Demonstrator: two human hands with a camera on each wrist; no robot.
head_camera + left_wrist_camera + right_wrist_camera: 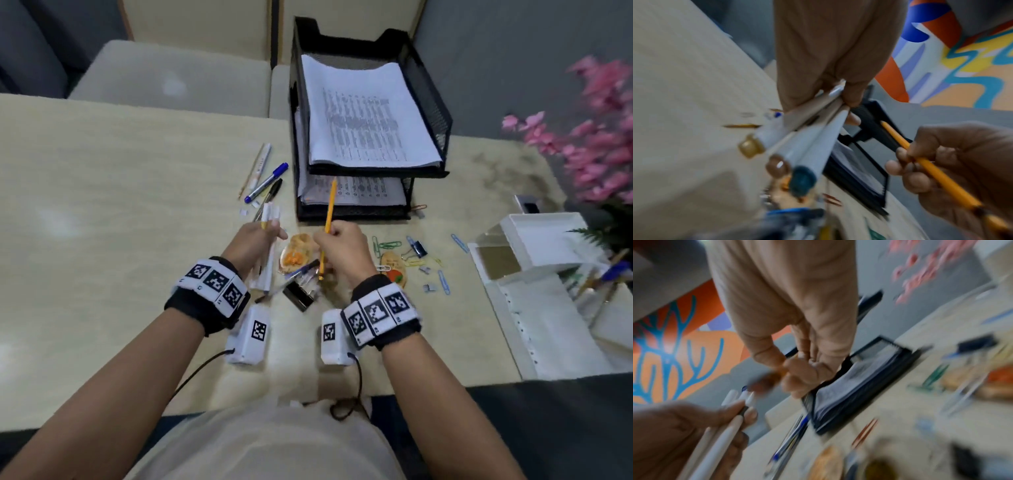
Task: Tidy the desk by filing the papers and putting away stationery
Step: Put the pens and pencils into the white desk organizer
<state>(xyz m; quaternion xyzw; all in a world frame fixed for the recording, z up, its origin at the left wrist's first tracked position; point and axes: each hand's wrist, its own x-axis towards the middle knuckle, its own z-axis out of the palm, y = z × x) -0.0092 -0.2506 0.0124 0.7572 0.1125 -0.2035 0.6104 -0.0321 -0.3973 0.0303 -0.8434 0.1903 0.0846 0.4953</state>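
My left hand (270, 233) grips a bundle of white pens (270, 214) held above the desk; in the left wrist view the white pens (812, 146) show gold, brown and teal end caps. My right hand (330, 234) pinches a yellow pencil (330, 202), point up, in front of the black mesh paper tray (428, 99). The same yellow pencil (931, 170) appears in the left wrist view. Printed papers (363, 113) lie in both tray tiers. Several loose pens (265, 181) lie left of the tray. The right wrist view is blurred.
Coloured paper clips (390, 245), binder clips (299, 294) and small wooden tags are scattered under and right of my hands. A white desk organiser (534, 240) holding pens stands at the right, beside pink flowers (596, 137). The desk's left half is bare.
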